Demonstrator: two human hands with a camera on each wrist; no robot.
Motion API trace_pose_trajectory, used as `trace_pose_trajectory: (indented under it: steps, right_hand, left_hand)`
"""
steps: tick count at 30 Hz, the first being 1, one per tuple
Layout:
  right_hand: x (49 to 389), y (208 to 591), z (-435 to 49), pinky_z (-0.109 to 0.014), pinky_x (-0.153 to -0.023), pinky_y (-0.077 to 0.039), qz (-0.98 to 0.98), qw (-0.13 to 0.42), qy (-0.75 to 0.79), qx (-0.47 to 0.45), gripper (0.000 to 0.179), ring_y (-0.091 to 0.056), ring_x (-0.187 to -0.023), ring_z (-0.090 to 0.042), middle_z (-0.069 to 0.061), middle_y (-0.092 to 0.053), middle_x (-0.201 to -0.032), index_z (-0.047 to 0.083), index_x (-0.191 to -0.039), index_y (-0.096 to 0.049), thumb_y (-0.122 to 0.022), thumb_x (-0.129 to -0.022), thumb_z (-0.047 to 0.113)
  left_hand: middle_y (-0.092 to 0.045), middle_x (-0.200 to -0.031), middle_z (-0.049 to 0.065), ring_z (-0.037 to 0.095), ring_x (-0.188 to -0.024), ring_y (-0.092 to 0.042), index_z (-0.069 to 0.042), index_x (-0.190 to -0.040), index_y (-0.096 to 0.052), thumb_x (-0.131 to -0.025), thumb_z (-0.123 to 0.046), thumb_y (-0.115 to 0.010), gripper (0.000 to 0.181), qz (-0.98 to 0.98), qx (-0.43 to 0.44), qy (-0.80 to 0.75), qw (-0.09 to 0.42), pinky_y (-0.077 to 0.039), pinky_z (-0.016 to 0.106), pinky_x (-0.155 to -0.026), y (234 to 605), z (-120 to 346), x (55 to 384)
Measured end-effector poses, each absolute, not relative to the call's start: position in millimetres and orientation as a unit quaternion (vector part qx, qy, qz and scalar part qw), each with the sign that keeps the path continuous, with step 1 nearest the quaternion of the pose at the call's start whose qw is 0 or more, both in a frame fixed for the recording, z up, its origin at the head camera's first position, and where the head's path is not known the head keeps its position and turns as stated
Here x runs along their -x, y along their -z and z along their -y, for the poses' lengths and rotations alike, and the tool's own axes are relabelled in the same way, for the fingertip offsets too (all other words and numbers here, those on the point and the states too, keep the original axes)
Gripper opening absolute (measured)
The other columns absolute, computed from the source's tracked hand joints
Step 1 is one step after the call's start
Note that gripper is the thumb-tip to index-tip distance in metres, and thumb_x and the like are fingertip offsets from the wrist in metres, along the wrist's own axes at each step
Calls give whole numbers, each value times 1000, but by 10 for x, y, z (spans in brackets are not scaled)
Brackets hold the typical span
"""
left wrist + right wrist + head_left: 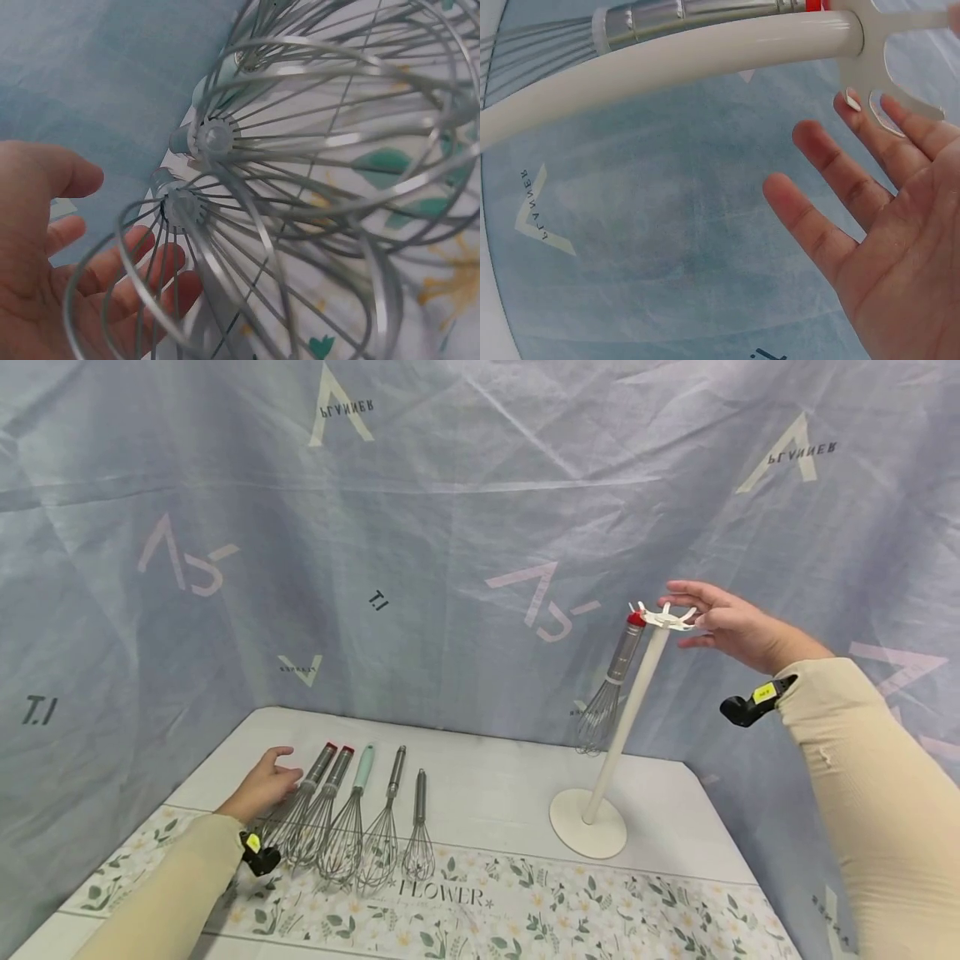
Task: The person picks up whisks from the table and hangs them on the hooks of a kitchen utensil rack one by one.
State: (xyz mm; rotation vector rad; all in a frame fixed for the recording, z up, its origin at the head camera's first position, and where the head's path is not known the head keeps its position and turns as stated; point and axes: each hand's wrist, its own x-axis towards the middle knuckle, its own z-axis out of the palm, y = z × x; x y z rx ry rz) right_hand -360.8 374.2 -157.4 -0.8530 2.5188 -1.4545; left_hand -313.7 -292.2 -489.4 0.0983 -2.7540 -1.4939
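Several whisks lie side by side on the table. The leftmost whisk (319, 767) and its neighbour (339, 772) have metal handles with red ends, beside a whisk with a mint handle (364, 767) and two slimmer all-metal whisks. My left hand (266, 787) is beside the leftmost whisk; in the left wrist view its spread fingers (124, 259) lie behind the wire loops, the thumb apart. One red-ended whisk (624, 652) hangs from a white hook stand (632, 714). At the stand's hook ring (670, 620), my right hand (731, 622) has its fingers loosely extended around the hooks; whether they touch is unclear.
The stand's round white base (567, 820) rests on the right side of the white table (487, 777). A floral strip (480, 918) crosses the table's front. Grey-blue printed cloth (450, 527) hangs behind and at the sides.
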Motion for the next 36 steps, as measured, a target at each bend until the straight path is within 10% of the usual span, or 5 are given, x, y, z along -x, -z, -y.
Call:
trace_pose_trajectory:
  steps: [8, 15, 21, 36]
  right_hand:
    - [3490, 1540, -3613, -41, -104, -41, -886, 22, 411, 211, 68, -46, -118, 3, -9, -29, -155, 14, -162, -12, -43, -102, 20]
    - [3386, 1478, -3474, -70, -111, -22, -913, 10, 373, 166, 78, -30, -139, -37, -24, -19, -158, 11, -163, 3, -45, -105, 27]
    - [3346, 1491, -3432, -72, -112, -23, -917, 0, 370, 147, 80, -34, -135, -37, -25, -21, -158, 11, -163, 7, -45, -104, 27]
    - [3332, 1522, -3409, -74, -111, -21, -913, -7, 384, 136, 80, -31, -138, -43, -26, -20, -159, 11, -163, 7, -45, -104, 28]
  left_hand:
    - [-43, -138, 42, 49, -117, -56, 10, -155, -11, -106, -19, -47, 68, 876, -28, 480, -30, -52, 54, -88, 4922, 2918, 3203]
    - [-27, -149, 44, 56, -135, -36, 11, -156, -6, -105, -23, -47, 73, 884, -34, 461, -66, -44, 62, -100, 4915, 2921, 3263]
    - [-15, -154, 43, 59, -141, -21, 9, -157, 0, -105, -25, -46, 77, 883, -40, 460, -87, -34, 67, -107, 4892, 2891, 3278]
    - [-30, -148, 42, 57, -129, -41, 10, -154, -21, -99, -23, -59, 75, 876, -56, 472, -88, -44, 64, -96, 5016, 2879, 3327]
